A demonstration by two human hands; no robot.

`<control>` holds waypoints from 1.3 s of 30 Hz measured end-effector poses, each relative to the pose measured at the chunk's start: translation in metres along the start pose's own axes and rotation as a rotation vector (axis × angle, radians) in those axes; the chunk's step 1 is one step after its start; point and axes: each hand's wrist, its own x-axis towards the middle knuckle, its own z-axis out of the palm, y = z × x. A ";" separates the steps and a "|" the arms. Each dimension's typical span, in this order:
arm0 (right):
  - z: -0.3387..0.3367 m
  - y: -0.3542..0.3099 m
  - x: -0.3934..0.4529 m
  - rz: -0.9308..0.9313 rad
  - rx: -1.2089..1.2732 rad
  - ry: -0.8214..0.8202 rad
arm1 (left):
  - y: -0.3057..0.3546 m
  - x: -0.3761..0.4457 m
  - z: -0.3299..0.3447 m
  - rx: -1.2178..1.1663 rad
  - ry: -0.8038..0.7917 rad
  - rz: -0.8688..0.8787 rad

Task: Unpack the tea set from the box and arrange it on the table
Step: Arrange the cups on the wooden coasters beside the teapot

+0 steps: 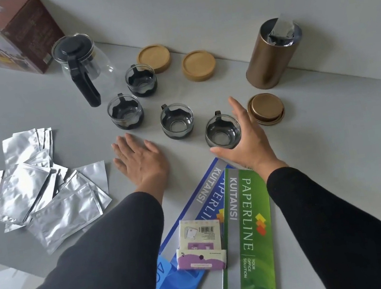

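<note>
Sitting in a curved row on the grey table (308,140), four glass cups run from the teapot (81,61) toward the right hand (243,141). The nearest cup (223,132) lies between that hand's thumb and spread fingers, which arc wide around it; contact cannot be told. The left hand (141,161) rests flat, fingers straight, just beside the third cup (177,120), holding nothing. The box (2,31) stands far left.
</note>
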 end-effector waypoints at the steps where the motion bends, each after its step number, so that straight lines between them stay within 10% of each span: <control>1: -0.002 -0.002 0.005 -0.018 0.013 0.007 | 0.001 0.001 0.000 -0.016 0.007 -0.019; 10: -0.003 -0.022 0.101 -0.096 -0.049 0.101 | 0.010 0.008 0.006 -0.095 0.089 -0.186; 17: 0.040 -0.012 0.175 0.225 -0.104 0.081 | 0.014 0.009 0.009 -0.071 0.142 -0.253; 30: 0.058 -0.010 0.211 0.075 -0.283 0.205 | 0.018 0.009 0.010 -0.013 0.143 -0.277; 39: 0.032 -0.012 0.177 -0.307 -0.474 -0.314 | 0.018 0.007 0.010 -0.017 0.136 -0.262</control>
